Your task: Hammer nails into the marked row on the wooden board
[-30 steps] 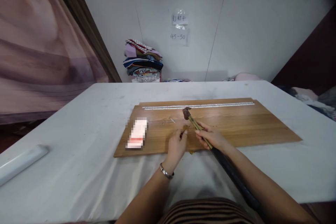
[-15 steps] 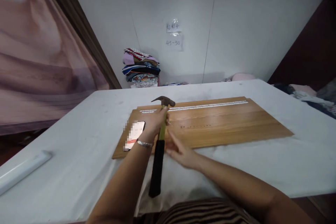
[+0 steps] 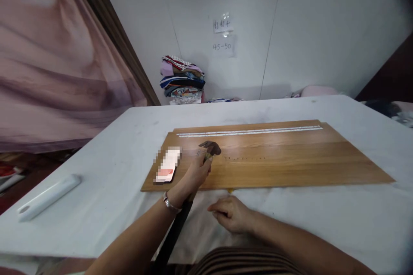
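Note:
My left hand (image 3: 197, 172) is closed around the upper handle of a claw hammer (image 3: 213, 148), just below its head. The hammer's black grip runs back beneath my left forearm. A few thin silvery nails (image 3: 198, 153) show beside the hammer head, by my left fingers; whether they are held or on the board is unclear. My right hand (image 3: 234, 215) is over the white cloth in front of the board, thumb and forefinger together, and anything between them is too small to make out. A wood-grain board (image 3: 290, 169) lies under the hammer head, with a row of small dark dots (image 3: 245, 158).
Two white marked strips (image 3: 251, 131) run along the board's far side. A phone (image 3: 168, 165) lies on its left end. On the white-covered table (image 3: 106, 159), a white tube-like object (image 3: 48, 197) lies at left. Folded clothes (image 3: 183, 81) are stacked by the wall.
My left hand has brought the hammer head nearer and lower, tilting the handle down to the left. My right hand has drawn back off the board toward me. The view has shifted slightly.

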Demonstrator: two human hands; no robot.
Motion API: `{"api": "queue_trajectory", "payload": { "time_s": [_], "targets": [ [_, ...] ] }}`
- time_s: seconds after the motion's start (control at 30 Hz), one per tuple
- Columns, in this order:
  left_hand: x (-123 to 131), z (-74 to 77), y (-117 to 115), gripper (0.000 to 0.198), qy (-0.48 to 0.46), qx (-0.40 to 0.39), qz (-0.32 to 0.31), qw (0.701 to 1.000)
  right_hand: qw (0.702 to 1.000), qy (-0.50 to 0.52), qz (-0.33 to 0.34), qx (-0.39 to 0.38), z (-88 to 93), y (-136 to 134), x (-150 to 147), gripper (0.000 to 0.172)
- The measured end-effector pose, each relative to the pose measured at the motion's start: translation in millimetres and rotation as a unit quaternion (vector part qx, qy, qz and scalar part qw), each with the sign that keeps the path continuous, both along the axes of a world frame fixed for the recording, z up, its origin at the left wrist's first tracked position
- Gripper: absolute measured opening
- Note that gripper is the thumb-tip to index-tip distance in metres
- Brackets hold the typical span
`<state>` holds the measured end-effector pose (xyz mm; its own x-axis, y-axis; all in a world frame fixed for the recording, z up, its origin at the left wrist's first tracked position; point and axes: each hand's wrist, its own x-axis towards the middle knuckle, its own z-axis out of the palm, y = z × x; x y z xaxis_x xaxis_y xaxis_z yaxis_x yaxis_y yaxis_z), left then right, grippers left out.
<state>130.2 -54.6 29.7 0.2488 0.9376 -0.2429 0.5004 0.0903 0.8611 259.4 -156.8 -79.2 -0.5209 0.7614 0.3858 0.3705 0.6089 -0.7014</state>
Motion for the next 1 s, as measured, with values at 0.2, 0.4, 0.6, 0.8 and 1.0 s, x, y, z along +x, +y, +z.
{"api": "queue_trajectory", "payload": {
  "time_s": [0.2, 0.4, 0.6, 0.8, 1.0],
  "targets": [
    [7, -7.1, 5, 0.019, 0.043, 0.095, -0.077, 0.992, 0.998, 0.040, 0.004, -0.037, -2.4, -1, 6, 0.032],
    [16, -2.4, 0, 0.020, 0.095, 0.065, -0.097, 0.989, 0.991, 0.055, -0.023, -0.119, 0.0, 1, 7, 0.032],
    [16, -4.3, 2, 0.021, 0.107, 0.063, -0.090, 0.988, 0.988, 0.046, -0.014, -0.145, -2.4, 2, 7, 0.034],
    [10, -15.4, 11, 0.025, 0.081, 0.072, -0.109, 0.988, 0.983, 0.049, -0.020, -0.178, -7.6, 2, 7, 0.033],
    [9, -19.2, 13, 0.027, 0.088, 0.049, -0.110, 0.989, 0.982, 0.044, -0.017, -0.182, -6.4, 3, 8, 0.035]
  ]
}}
